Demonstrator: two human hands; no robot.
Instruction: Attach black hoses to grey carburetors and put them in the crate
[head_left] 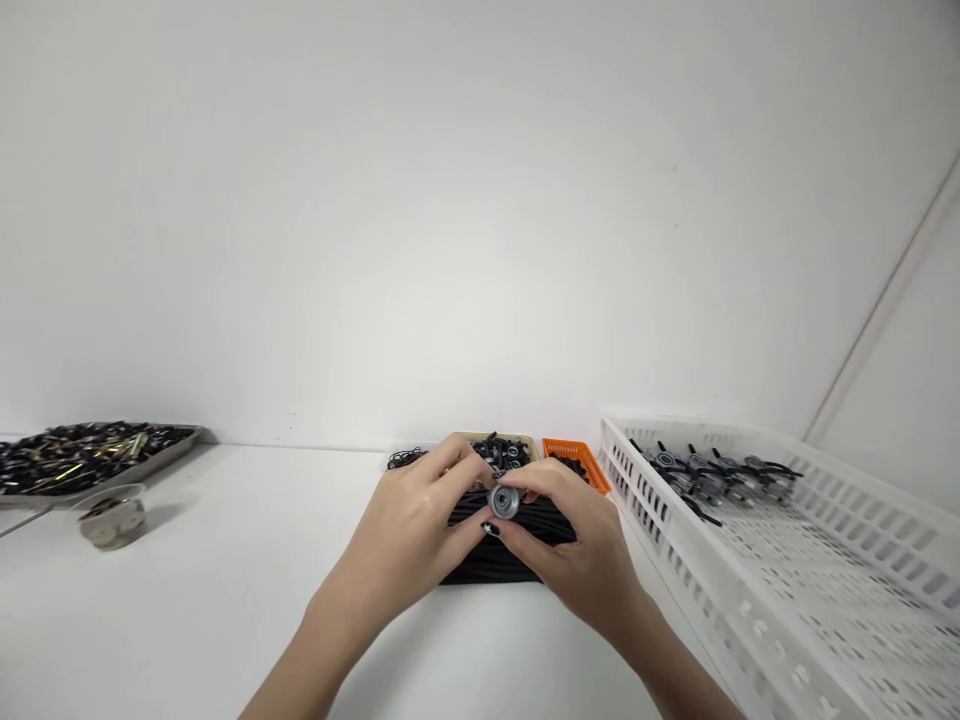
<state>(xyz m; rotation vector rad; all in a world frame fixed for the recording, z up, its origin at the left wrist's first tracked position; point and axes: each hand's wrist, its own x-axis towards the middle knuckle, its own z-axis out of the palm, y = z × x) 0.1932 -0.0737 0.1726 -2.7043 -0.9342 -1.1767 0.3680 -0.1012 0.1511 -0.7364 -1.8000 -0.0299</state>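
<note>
Between both hands, in the middle of the head view, is a small round grey, see-through piece (504,502) with concentric rings on its face. My right hand (581,530) pinches it between thumb and fingers from the right. On its other side my left hand (424,525) is closed, fingertips meeting at the piece; what lies behind it is hidden by the fingers. Below and behind the hands lies a bundle of black cords or tubes (491,565). Just beyond, a cream tray (534,447) holds small black and grey parts.
An orange basket (596,474) with black parts stands beside the cream tray. At right, a large white perforated crate (675,530) contains several black-and-clear assemblies (712,475). To the left are a metal tray (161,460) of dark pieces and a small clear tub (112,520). A white wall rises behind.
</note>
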